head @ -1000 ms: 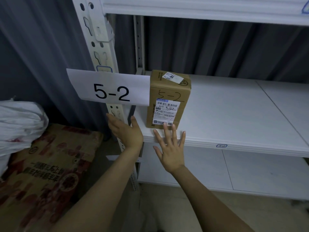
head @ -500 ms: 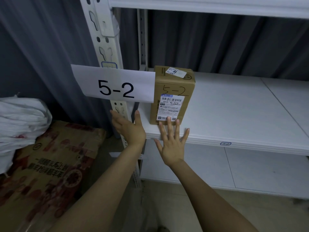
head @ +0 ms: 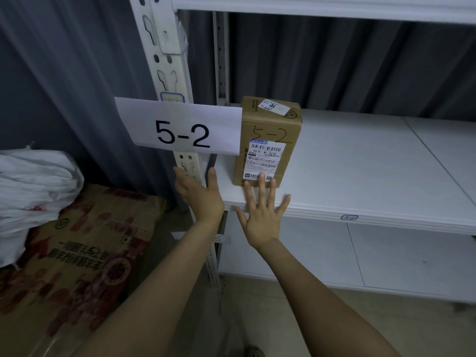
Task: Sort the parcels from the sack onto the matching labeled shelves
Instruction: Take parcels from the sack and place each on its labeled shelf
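A brown cardboard parcel (head: 269, 140) marked "5-2" by hand stands upright at the left end of the white shelf (head: 360, 176). A paper sign reading "5-2" (head: 180, 127) hangs on the shelf post beside it. My right hand (head: 262, 215) is spread flat, its fingertips at the lower front face of the parcel. My left hand (head: 201, 194) is open with straight fingers, just left of the parcel near the shelf's corner and post. Neither hand grips anything.
A white woven sack (head: 31, 181) lies at the left on a brown printed sack (head: 85, 243) on the floor. A lower shelf (head: 360, 253) sits below. Another shelf edge (head: 322, 9) runs overhead. Dark curtain hangs behind.
The parcel has slid slightly deeper onto the shelf with my right fingertips following it. My left hand stays beside the post.
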